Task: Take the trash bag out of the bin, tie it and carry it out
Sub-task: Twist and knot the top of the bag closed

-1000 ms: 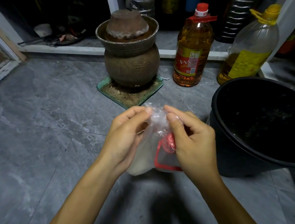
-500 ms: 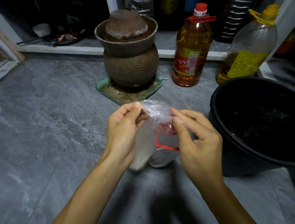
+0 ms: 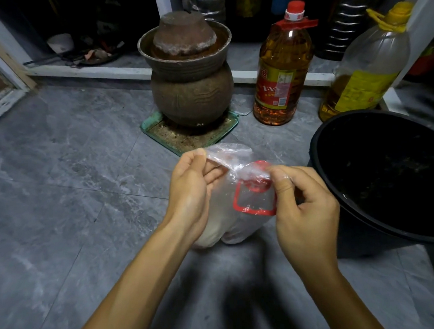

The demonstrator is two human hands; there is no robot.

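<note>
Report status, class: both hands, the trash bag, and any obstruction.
Left hand and right hand each pinch the clear bag top. Bag out of the black bin, on the floor, untied. Nothing in the way.

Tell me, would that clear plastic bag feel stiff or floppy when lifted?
Probably floppy: the clear bag is thin film, crumpled where the left hand and right hand pinch its top. Its bottom sags rounded, so the contents likely shift. Possibly slippery.
</note>
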